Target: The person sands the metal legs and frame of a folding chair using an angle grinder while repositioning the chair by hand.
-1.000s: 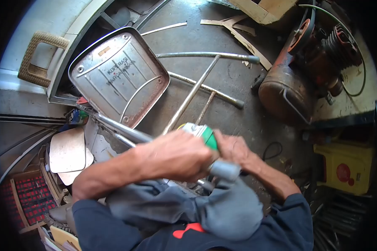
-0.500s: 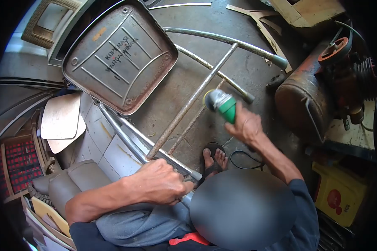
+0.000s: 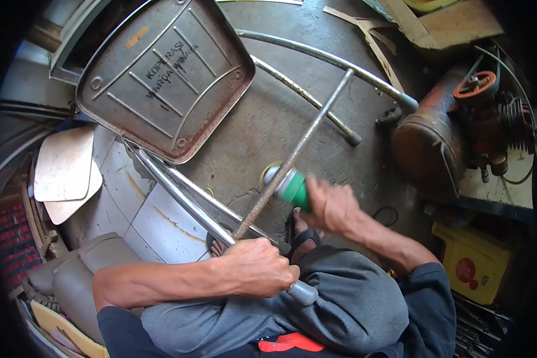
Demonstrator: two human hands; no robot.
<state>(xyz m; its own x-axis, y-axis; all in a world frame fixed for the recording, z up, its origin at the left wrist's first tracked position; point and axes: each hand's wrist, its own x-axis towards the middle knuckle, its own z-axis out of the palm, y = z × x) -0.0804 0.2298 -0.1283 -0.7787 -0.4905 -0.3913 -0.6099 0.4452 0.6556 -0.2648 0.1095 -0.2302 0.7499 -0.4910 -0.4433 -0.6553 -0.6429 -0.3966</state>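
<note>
A metal chair frame lies on its side, its rusty seat pan (image 3: 204, 74) facing me with black lettering. My left hand (image 3: 253, 268) is closed around a chrome leg (image 3: 182, 194), close to its grey end cap (image 3: 304, 293). In my right hand (image 3: 335, 206) is a green and silver angle grinder (image 3: 295, 190). The grinder's head, with a yellowish disc edge, sits at the rusty crossbar (image 3: 307, 132), which passes in front of it. Whether the disc touches metal I cannot tell. My right fingers are slightly blurred.
An air compressor (image 3: 426, 149) with an orange-rimmed pulley stands at the right, above a yellow crate (image 3: 472, 262). Pale boards (image 3: 62, 164) and a padded grey-brown cushion (image 3: 89, 262) lie at the left. Wood strips (image 3: 376, 45) rest on the floor at the back.
The grinder and my right hand have moved left and nearer to me. The near side of the chair frame has shifted with my left hand, so the second crossbar no longer shows clearly.
</note>
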